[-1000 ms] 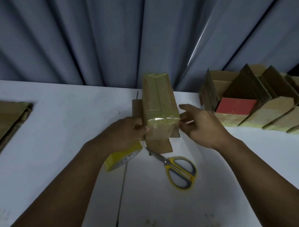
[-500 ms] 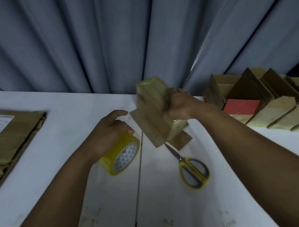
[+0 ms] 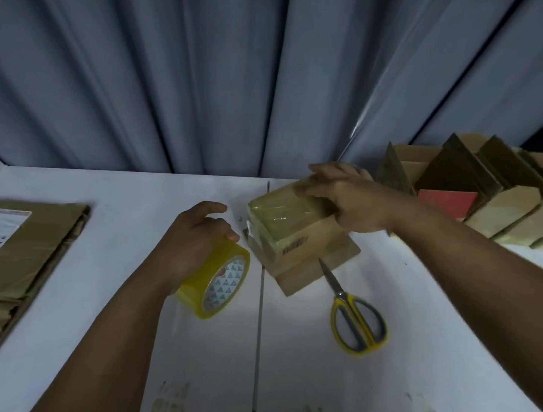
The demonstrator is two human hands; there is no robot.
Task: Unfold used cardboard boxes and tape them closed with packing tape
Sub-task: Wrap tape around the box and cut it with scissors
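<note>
A small brown cardboard box [image 3: 291, 236] with shiny tape over its top face lies tilted on the white table [image 3: 110, 244], its loose flaps sticking out underneath. My right hand [image 3: 344, 196] grips the box from above at its far right side. My left hand [image 3: 194, 237] holds a yellow roll of packing tape [image 3: 219, 278] just left of the box, the roll standing on its edge on the table.
Yellow-handled scissors [image 3: 352, 311] lie shut in front of the box, blades pointing at it. A stack of flattened cardboard boxes [image 3: 26, 247] lies at the left edge. Several assembled boxes [image 3: 481, 196], one with a red face, stand at the back right. A grey curtain hangs behind the table.
My right hand has turned the box and lowered it from mid-air onto the table. My left hand has let go of the box and now holds the tape roll.
</note>
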